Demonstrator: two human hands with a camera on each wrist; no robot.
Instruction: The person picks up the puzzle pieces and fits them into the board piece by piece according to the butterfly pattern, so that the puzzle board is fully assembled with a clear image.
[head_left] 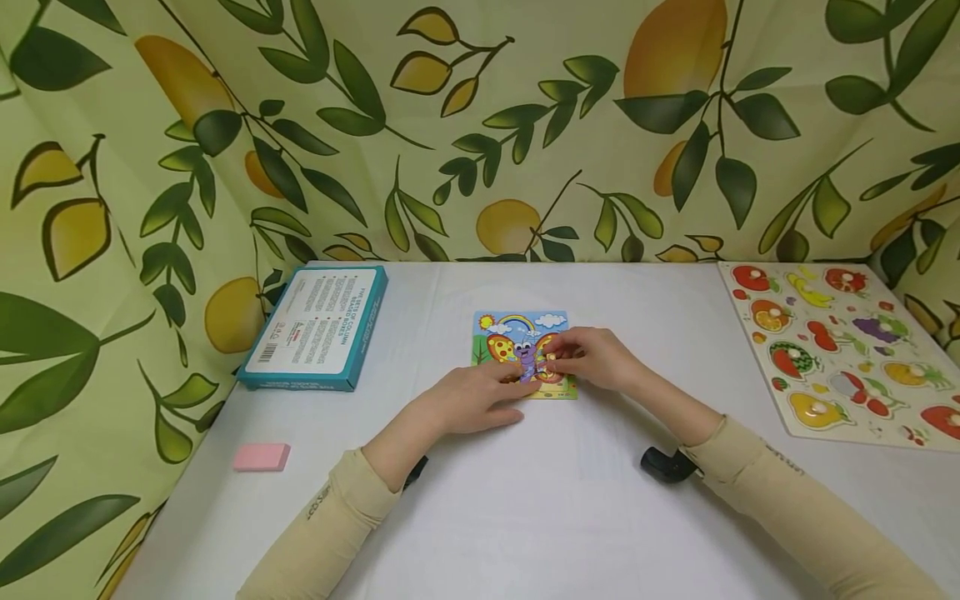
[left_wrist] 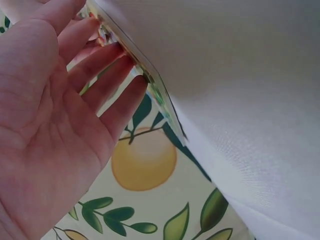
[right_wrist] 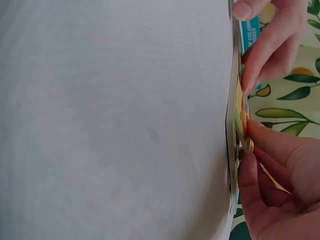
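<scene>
A butterfly jigsaw puzzle [head_left: 517, 322] lies flat on the white table, with a rainbow, sun and cloud along its upper part. My left hand [head_left: 474, 398] rests its fairly straight fingertips on the puzzle's lower left part. In the left wrist view those fingers [left_wrist: 112, 95] reach onto the puzzle's face. From the right, my right hand [head_left: 600, 358] pinches a small puzzle piece between thumb and fingers over the butterfly's right wing. The right wrist view has this puzzle piece [right_wrist: 242, 131] tilted against the board, partly hidden by the fingertips.
At the left is a teal and white box [head_left: 318, 329], with a pink block [head_left: 262, 457] nearer the front. A fruit peg board [head_left: 847, 358] lies at the right. Leaf-patterned cloth [head_left: 480, 125] hangs behind the table [head_left: 585, 533].
</scene>
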